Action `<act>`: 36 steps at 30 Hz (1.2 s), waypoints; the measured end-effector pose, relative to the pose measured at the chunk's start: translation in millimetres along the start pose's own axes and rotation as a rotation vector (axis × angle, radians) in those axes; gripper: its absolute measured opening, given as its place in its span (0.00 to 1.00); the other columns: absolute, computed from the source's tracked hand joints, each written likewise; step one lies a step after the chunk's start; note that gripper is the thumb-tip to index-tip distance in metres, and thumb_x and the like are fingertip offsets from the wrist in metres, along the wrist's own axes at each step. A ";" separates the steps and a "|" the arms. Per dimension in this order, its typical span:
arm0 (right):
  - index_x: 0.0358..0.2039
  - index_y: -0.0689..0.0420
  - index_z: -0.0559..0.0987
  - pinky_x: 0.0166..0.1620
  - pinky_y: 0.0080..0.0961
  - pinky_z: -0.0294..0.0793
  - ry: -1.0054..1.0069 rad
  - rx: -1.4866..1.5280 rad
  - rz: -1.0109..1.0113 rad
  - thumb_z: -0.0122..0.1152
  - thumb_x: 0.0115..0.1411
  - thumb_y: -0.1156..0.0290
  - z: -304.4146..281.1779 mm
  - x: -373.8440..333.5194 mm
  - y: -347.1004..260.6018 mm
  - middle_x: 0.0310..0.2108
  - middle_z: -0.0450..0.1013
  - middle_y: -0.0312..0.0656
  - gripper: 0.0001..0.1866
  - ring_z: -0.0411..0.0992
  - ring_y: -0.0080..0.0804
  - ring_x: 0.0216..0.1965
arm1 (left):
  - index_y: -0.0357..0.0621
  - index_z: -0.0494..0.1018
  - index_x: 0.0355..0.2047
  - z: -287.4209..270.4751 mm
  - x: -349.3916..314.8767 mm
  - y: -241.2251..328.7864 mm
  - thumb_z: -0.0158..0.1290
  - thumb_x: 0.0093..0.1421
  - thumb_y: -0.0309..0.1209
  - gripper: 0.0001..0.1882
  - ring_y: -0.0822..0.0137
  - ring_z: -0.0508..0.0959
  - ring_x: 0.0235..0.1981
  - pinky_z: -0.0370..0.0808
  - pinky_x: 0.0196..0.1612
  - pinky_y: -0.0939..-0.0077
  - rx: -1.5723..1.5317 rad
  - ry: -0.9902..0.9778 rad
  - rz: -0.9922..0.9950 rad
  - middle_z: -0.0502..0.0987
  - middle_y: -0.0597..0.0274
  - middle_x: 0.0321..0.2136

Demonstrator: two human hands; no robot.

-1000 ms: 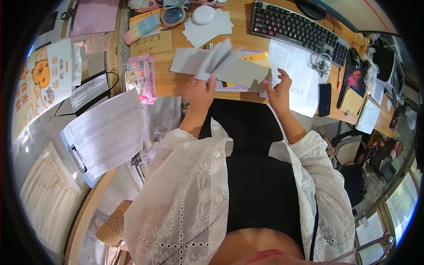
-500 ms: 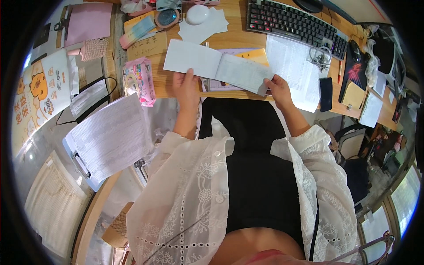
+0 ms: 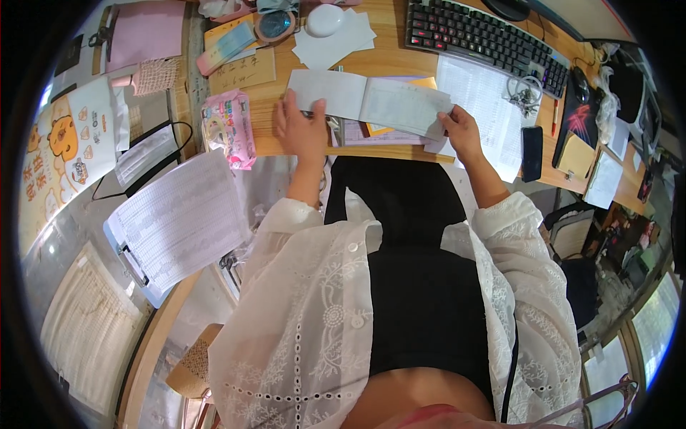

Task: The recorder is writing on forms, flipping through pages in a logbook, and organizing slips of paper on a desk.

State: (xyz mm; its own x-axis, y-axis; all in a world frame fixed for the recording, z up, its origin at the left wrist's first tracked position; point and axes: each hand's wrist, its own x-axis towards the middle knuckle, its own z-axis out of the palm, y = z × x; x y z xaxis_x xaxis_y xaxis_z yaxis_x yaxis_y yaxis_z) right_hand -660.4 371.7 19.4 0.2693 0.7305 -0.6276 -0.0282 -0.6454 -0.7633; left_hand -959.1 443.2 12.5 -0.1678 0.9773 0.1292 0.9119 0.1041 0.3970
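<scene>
An open booklet [image 3: 371, 104] is lying on the bench [image 3: 389, 61] between the left hand [image 3: 300, 129] and right hand [image 3: 461, 132]. A keyboard [image 3: 486, 39] is sitting beyond the right hand, a wet-wipes pack [image 3: 229, 129] just left of the left hand.

A pink flat wipes pack [image 3: 229, 127] with a printed front is seen at the desk's left edge, just left of the left hand [image 3: 300, 129]. A slim pale blue and pink packet [image 3: 227, 44] is laid at the desk's far left, tilted. A white carton-like item with orange cartoon bear print [image 3: 68, 146] is placed on the side surface, far left. A dark phone [image 3: 532, 152], screen off, is laid face up right of the right hand [image 3: 461, 132]. Labels are too small to make out.
</scene>
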 end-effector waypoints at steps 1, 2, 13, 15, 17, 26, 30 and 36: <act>0.42 0.64 0.75 0.32 0.18 0.67 -0.003 0.021 0.013 0.55 0.62 0.72 1.3 -1.9 -3.8 0.27 0.73 0.34 0.11 0.67 0.19 0.27 | 0.41 0.64 0.57 1.8 -0.7 3.1 0.61 0.52 0.39 0.34 0.52 0.67 0.55 0.59 0.58 0.53 -0.001 0.001 -0.002 0.73 0.46 0.48; 0.42 0.64 0.75 0.32 0.18 0.67 -0.004 0.019 0.012 0.55 0.62 0.72 1.5 -1.5 -3.0 0.27 0.73 0.34 0.11 0.67 0.19 0.27 | 0.44 0.65 0.57 3.3 -0.9 5.6 0.60 0.52 0.39 0.33 0.53 0.64 0.58 0.55 0.60 0.53 -0.085 -0.023 -0.014 0.71 0.47 0.50; 0.49 0.63 0.72 0.40 0.21 0.70 -0.043 0.202 0.056 0.54 0.61 0.76 -2.0 -4.4 -0.3 0.37 0.75 0.37 0.16 0.71 0.23 0.36 | 0.54 0.77 0.47 -16.0 -18.2 58.0 0.54 0.56 0.27 0.17 0.49 0.65 0.57 0.61 0.58 0.59 -0.566 -0.243 0.185 0.63 0.49 0.59; 0.49 0.62 0.72 0.40 0.22 0.70 -0.061 0.199 0.067 0.54 0.61 0.76 -0.3 -3.0 2.3 0.37 0.75 0.38 0.15 0.71 0.23 0.36 | 0.54 0.77 0.47 -22.2 -30.7 78.4 0.55 0.55 0.26 0.18 0.50 0.70 0.51 0.67 0.54 0.64 -0.558 -0.541 0.548 0.65 0.48 0.56; 0.50 0.62 0.72 0.40 0.22 0.71 -0.072 0.194 0.078 0.53 0.61 0.76 0.8 -3.1 1.5 0.37 0.75 0.38 0.15 0.71 0.24 0.36 | 0.54 0.77 0.46 -20.8 -36.1 86.3 0.55 0.54 0.26 0.18 0.51 0.73 0.47 0.70 0.51 0.66 -0.562 -0.612 0.874 0.69 0.48 0.52; 0.47 0.63 0.72 0.41 0.22 0.72 -0.052 0.226 0.071 0.49 0.62 0.79 -0.2 -2.9 1.1 0.38 0.74 0.40 0.12 0.72 0.26 0.38 | 0.49 0.73 0.47 -8.9 8.8 46.6 0.56 0.54 0.31 0.19 0.54 0.71 0.51 0.65 0.55 0.58 -0.309 -0.307 0.608 0.74 0.56 0.48; 0.48 0.62 0.72 0.41 0.23 0.72 -0.068 0.228 0.074 0.49 0.62 0.78 -3.0 2.0 7.9 0.36 0.73 0.38 0.13 0.71 0.26 0.36 | 0.52 0.69 0.54 -13.6 -4.4 38.8 0.58 0.53 0.33 0.26 0.51 0.66 0.55 0.61 0.58 0.55 -0.149 -0.421 0.639 0.69 0.55 0.54; 0.50 0.62 0.72 0.42 0.22 0.71 0.088 -0.011 -0.052 0.52 0.61 0.76 -11.4 3.3 10.9 0.37 0.72 0.39 0.16 0.70 0.24 0.34 | 0.52 0.71 0.53 -33.3 -30.1 58.5 0.62 0.49 0.36 0.29 0.53 0.64 0.55 0.60 0.57 0.54 0.087 -0.408 0.502 0.68 0.58 0.52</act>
State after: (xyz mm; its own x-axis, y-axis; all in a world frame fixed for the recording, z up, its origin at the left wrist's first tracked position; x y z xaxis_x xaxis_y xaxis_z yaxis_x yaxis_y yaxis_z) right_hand -648.9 364.5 10.7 0.3539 0.7406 -0.5712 -0.0018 -0.6101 -0.7923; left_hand -913.2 413.8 62.0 0.4264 0.9008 -0.0819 0.8721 -0.3855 0.3013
